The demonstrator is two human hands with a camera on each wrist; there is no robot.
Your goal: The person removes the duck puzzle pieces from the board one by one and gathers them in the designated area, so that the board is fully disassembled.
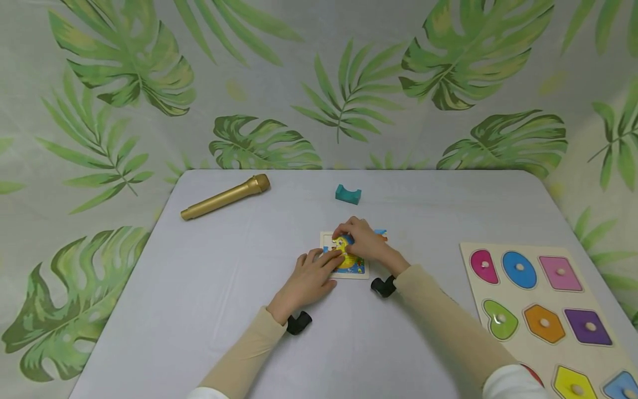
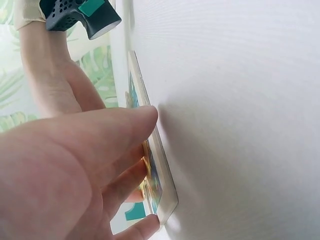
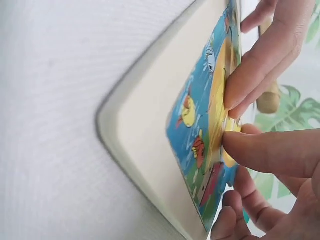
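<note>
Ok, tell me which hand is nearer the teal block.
Right: in the head view, the right hand is just below the teal block, the left hand farther below and leftward.

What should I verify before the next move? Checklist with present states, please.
1. Duck jigsaw tray flat on the tablecloth: ok.
2. Left hand on the jigsaw: ok, fingertips touching it.
3. Right hand on the duck-head piece: ok, thumb and fingers curled at it.
4. Duck-head piece seated flush: cannot tell, fingers hide its edges.
5. All pieces inside the tray: not ok, a blue-and-orange piece lies beyond its right edge.
6. Teal block clear of the tray: ok.
</note>
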